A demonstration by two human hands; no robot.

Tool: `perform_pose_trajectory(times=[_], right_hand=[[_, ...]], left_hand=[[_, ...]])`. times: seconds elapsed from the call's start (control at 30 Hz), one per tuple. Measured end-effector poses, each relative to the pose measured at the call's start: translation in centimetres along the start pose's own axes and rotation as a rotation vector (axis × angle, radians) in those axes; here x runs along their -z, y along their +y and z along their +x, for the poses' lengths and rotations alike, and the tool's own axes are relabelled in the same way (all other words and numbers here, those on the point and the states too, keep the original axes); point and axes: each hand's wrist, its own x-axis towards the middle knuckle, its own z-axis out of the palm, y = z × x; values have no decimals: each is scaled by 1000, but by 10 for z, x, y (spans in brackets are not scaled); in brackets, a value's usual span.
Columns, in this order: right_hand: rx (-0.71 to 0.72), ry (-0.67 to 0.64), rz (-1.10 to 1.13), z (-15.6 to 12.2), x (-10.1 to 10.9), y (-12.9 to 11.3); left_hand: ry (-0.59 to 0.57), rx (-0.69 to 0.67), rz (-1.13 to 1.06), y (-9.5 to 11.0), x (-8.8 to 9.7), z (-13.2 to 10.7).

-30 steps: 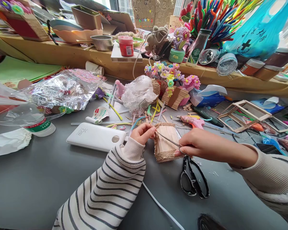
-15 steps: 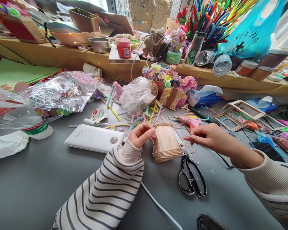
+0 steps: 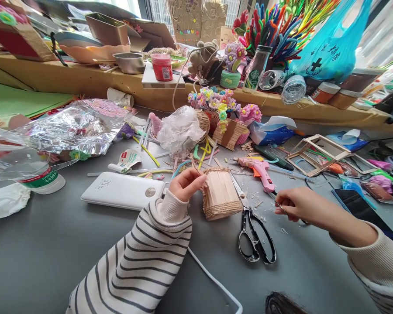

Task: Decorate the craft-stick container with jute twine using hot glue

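A small basket of flat wooden sticks (image 3: 220, 187), bound with twine at its bottom and upper rims, rests on the grey table. My left hand (image 3: 187, 182) pinches its frayed, twine-edged left side; the fingertips hide exactly what they grip there. To the right, my right hand (image 3: 293, 204) is closed on a thin dark stick-like thing, too slim to name, apart from the basket. Black-handled scissors (image 3: 257, 237) lie between, their blades beside the basket. A pink glue gun (image 3: 257, 169) lies just behind my right hand, its cord passing near my fingers.
A white power bank (image 3: 122, 192) lies left, with a white cable (image 3: 212, 277) in front. Behind are a twine ball (image 3: 203, 124), crumpled plastic (image 3: 180, 131) and fuzzy flowers (image 3: 222, 107). A wooden frame (image 3: 317, 152) and a phone (image 3: 363, 213) lie right. Jars and pipe cleaners fill the ledge.
My right hand has moved right and slightly down, away from the basket, with the thin dark thing still in it. My left hand stays at the basket's edge. The view has shifted slightly.
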Motion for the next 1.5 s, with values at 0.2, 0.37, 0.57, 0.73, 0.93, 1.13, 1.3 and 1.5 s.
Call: perform_pose_trajectory(times=[0.2, 0.37, 0.57, 0.73, 0.93, 1.13, 1.3, 1.5], right_hand=[[-65, 38, -5, 1, -7, -1], [11, 181, -143, 1, -6, 0], [347, 527, 11, 4, 5, -34], [589, 615, 7, 13, 5, -67], [656, 670, -294, 19, 1, -86], [565, 655, -398, 23, 4, -98], [575, 656, -404, 28, 4, -99], [577, 724, -321, 26, 9, -87]], left_hand=[[5, -20, -24, -1, 1, 0], [33, -17, -3, -1, -1, -1], [62, -19, 21, 0, -2, -1], [46, -27, 48, -1, 1, 0], [33, -11, 74, -2, 2, 0], [60, -12, 26, 0, -1, -2], [61, -1, 53, 1, -1, -2], [67, -4, 38, 1, -1, -2]])
